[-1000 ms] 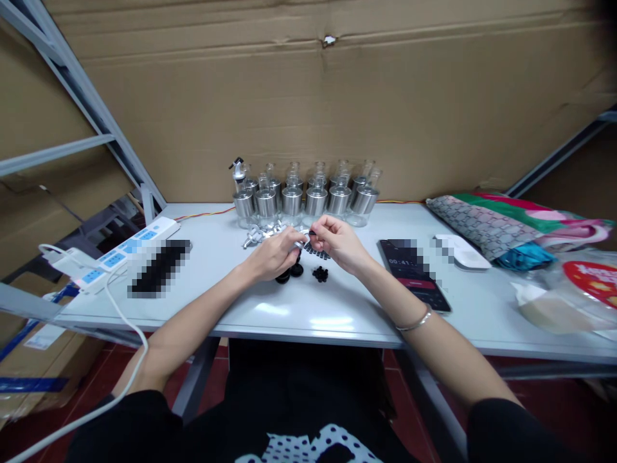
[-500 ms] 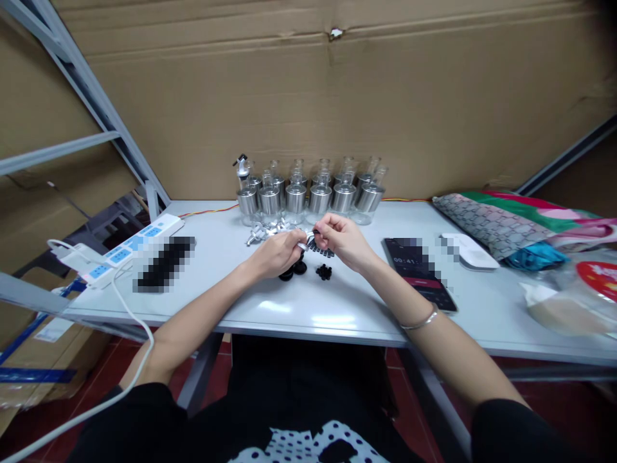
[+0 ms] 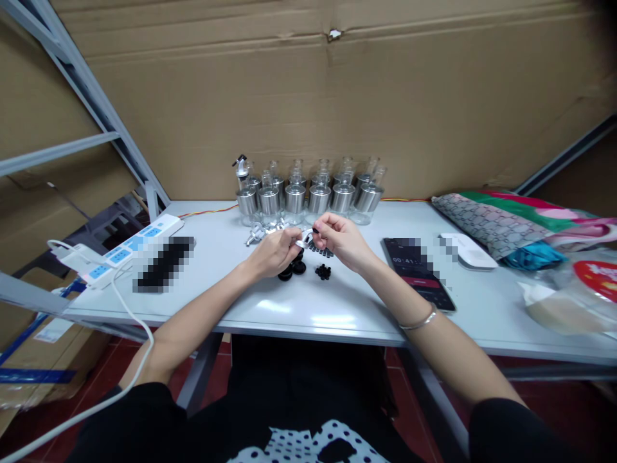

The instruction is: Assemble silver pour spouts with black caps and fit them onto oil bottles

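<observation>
both hands pinch one small spout over the table centre.

left hand (image 3: 274,249) curls closed on the silver spout (image 3: 304,239); right hand (image 3: 340,239) grips its black tip from the other side, fingertips almost meeting, both forearms angled inward. since 0.5 s ago the spout sits slightly higher between the fingers; the hands have barely shifted. black caps (image 3: 322,272) lie just below, bottles (image 3: 308,196) stand behind. bare table (image 3: 299,308) runs to the near edge; the phone (image 3: 418,273) lies to the right.
</observation>
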A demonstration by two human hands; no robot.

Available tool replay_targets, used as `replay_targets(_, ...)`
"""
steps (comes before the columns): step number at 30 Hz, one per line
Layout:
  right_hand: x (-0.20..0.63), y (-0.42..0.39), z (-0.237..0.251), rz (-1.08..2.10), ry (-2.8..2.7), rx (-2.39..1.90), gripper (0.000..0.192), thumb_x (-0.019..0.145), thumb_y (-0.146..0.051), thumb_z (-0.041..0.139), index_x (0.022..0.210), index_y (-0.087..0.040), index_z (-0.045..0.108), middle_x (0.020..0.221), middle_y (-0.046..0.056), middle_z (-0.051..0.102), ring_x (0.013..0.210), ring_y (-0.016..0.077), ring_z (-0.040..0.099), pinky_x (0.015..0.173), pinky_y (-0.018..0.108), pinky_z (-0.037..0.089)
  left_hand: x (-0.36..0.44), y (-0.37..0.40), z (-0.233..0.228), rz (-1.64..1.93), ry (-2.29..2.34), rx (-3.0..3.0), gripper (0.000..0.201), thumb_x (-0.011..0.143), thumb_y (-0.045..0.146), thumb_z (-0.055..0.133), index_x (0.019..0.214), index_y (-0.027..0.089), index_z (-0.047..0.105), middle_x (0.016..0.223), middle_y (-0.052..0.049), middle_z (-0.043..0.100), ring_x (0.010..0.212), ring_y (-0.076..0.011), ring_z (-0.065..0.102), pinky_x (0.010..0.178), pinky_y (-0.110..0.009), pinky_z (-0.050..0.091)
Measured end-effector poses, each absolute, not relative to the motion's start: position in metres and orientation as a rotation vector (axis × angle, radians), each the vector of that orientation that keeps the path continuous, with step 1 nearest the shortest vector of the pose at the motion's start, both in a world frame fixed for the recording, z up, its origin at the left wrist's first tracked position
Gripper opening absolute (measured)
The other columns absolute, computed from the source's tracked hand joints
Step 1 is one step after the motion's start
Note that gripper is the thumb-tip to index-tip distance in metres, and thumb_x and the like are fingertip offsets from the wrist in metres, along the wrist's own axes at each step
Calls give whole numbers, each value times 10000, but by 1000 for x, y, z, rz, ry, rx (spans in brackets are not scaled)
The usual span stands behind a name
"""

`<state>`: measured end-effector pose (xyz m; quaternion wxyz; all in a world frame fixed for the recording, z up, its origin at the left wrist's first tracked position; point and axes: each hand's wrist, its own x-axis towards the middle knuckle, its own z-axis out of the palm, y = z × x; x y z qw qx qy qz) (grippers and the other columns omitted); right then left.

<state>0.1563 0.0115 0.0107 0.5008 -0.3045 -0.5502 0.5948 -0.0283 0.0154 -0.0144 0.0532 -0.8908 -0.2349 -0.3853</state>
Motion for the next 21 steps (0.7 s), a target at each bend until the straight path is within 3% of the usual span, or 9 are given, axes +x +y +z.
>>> replay_targets(21, 156, 11, 11, 1509, -1276, -713, 442, 604, -509, 778, 668, -183, 487, 515, -80, 457, 438, 41, 398, 457, 215, 284, -30, 17, -13, -1243, -688, -2651, 189, 944, 250, 391, 1093, 170, 474, 972, -75, 661, 777, -128, 632, 702, -263, 486)
